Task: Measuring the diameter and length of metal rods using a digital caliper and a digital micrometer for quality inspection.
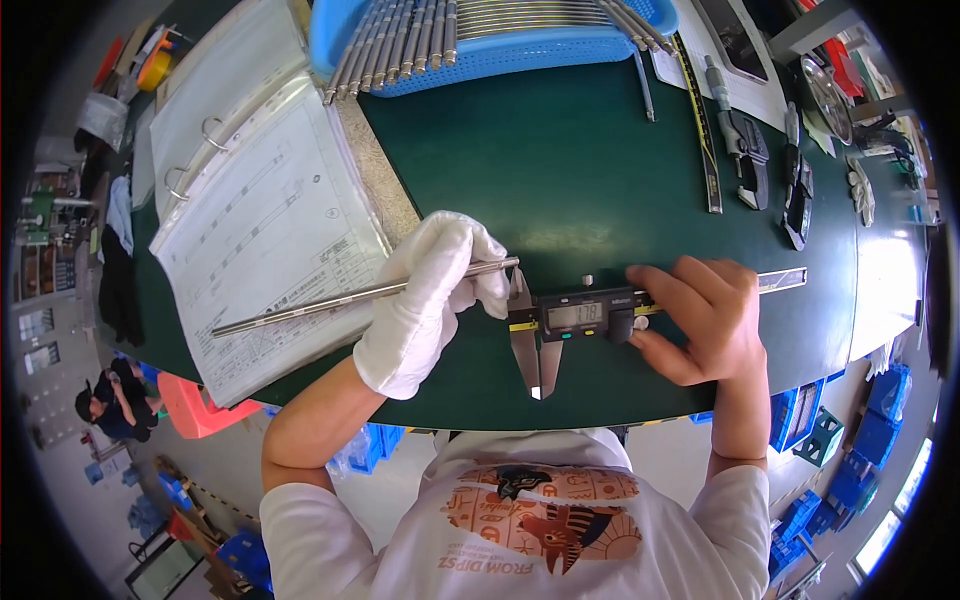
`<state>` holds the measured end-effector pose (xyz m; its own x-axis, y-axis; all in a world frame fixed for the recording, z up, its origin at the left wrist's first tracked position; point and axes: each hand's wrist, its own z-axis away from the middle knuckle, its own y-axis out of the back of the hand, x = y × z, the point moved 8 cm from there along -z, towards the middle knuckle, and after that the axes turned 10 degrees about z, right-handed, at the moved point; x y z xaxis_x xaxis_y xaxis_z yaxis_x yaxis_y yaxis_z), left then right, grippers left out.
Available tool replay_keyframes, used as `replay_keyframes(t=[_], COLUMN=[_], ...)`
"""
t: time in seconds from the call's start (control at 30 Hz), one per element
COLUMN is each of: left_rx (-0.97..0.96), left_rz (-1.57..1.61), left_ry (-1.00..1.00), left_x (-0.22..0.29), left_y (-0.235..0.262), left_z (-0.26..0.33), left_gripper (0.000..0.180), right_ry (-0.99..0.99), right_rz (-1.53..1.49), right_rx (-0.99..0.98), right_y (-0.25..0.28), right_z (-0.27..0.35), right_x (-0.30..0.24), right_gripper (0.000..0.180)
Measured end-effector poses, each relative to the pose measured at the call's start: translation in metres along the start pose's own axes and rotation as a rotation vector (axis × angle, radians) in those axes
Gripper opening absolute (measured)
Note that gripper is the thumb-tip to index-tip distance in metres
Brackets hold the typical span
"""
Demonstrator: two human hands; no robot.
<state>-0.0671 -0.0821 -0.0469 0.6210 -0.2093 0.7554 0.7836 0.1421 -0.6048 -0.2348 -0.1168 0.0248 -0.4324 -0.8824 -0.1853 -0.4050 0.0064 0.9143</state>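
The gloved left hand (428, 305) pinches one metal rod (310, 307). The bare right hand (705, 318) grips one digital caliper (560, 316). One binder (275, 235) lies open.

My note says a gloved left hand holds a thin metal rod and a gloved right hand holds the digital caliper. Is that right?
Not quite: the head view shows the right hand bare. It does hold the digital caliper, and the gloved left hand holds the thin metal rod.
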Motion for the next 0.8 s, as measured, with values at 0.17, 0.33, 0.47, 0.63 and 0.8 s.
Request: replay_keyframes(t=[0.17,0.33,0.47,0.63,0.8], left_rx=[-0.004,-0.013,-0.03,-0.017,-0.018], left_rz=[-0.036,-0.058,-0.033,-0.067,-0.061], left_ry=[0.033,0.022,0.015,0.026,0.025], left_x=[-0.0019,-0.0027,-0.0018,-0.0015,-0.0017], left_y=[0.0029,0.001,-0.0017,-0.0006,-0.0012], left_z=[-0.0003,0.0022,0.0016,0.002,0.0021], left_gripper=[0.028,0.028,0.027,0.026,0.026], right_ry=[0.003,0.013,0.019,0.018,0.017], right_rz=[0.062,0.057,0.038,0.033,0.023], right_rx=[0.036,0.045,0.04,0.038,0.031], right_y=[0.0013,-0.0004,-0.002,-0.003,-0.0038], right_z=[0.0022,0.0009,-0.0001,-0.0007,-0.0001], right_x=[0.0019,-0.0029,-0.0028,-0.0023,-0.0021], right_gripper=[0.036,0.038,0.037,0.037,0.037])
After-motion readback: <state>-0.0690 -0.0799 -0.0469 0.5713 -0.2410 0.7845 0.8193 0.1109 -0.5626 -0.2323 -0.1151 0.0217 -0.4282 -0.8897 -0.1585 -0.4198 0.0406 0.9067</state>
